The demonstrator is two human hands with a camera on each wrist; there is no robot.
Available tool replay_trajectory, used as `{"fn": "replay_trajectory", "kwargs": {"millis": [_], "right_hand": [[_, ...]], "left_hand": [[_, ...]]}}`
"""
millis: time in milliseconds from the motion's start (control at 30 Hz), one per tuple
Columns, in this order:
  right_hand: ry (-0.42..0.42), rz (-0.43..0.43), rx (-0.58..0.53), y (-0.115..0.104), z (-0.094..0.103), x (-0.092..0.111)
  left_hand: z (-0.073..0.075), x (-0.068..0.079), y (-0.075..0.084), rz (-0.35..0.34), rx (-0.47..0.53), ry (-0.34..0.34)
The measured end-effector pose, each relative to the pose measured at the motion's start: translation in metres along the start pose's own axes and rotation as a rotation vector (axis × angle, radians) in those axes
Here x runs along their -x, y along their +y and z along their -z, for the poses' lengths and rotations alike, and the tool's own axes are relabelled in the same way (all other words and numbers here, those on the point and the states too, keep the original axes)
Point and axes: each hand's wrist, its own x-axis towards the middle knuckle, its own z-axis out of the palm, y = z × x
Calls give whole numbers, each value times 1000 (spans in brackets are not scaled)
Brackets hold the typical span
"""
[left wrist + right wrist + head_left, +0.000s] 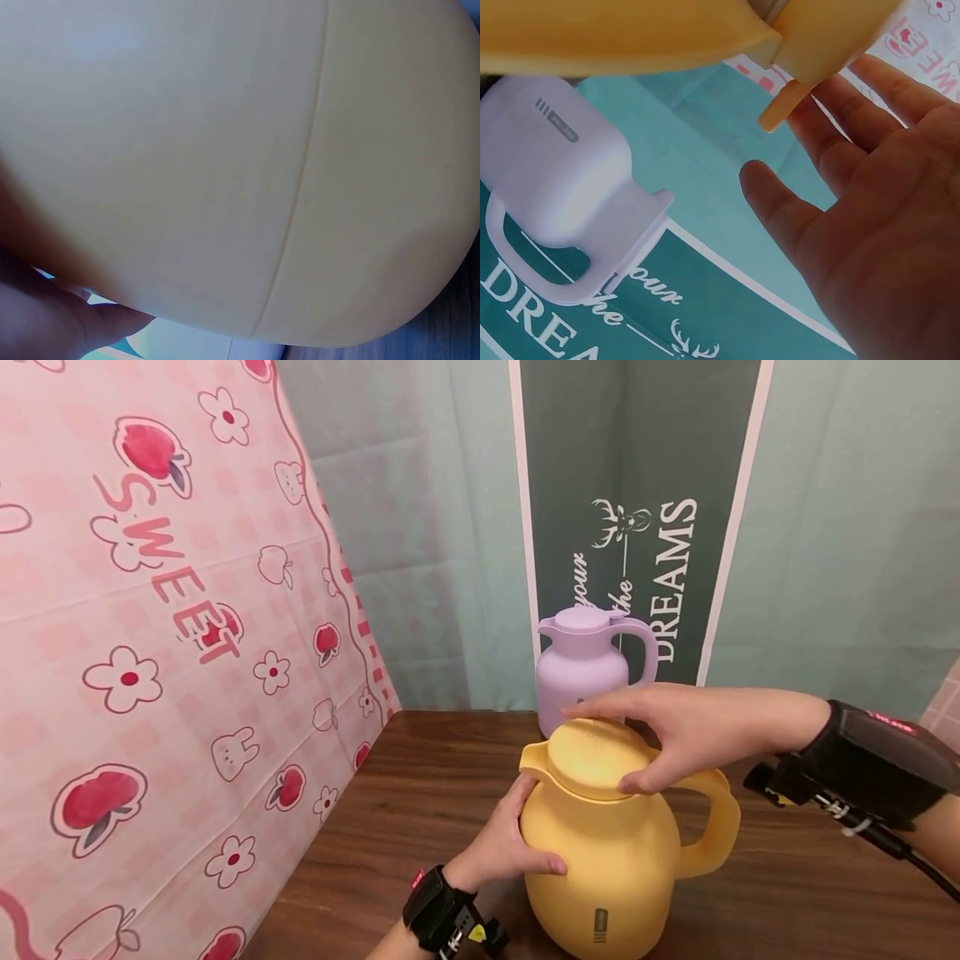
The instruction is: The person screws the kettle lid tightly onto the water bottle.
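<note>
At the near side of the table, seemingly upright: the yellow jug, round-bellied, between the left hand and the right hand. Looks hard-walled and stiff, probably plastic outside, so unlikely to give under a squeeze. Could well be heavy if full; cannot judge the weight from here. Smooth and satiny on the belly, hence perhaps slippery against a bare palm. Possibly fragile inside, if lined with glass; best spared knocks.

For carrying, take hold of the big loop handle, away from the spout, and support the belly with a second palm. For the lid, grip across the rim; avoid pressing the small tab on the handle side by accident.

Left fingers spread wide around the belly just below the spout, with the thumb on the front. Right fingers stretched across the lid, gripping between the thumb on the near rim and fingertips toward the far rim.

Behind, near the curtain: a lidded purple jug, with no hand on it. Cannot see inside either container, nor tell full from empty.
</note>
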Motion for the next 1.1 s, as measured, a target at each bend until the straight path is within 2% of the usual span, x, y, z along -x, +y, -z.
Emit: {"fn": "replay_trajectory", "kwargs": {"millis": [167, 400, 700, 1100], "right_hand": [[16, -6, 59, -4, 1, 0], [55, -70, 155, -10, -2, 0], [-88, -40, 46, -14, 5, 4], [23, -18, 126, -14, 0, -2]], "left_hand": [[0, 0, -3, 1, 3, -1], [0, 0, -2, 4, 1, -4], [-2, 1, -1, -23, -7, 3], [-1, 0, -3, -18, -1, -1]]}}
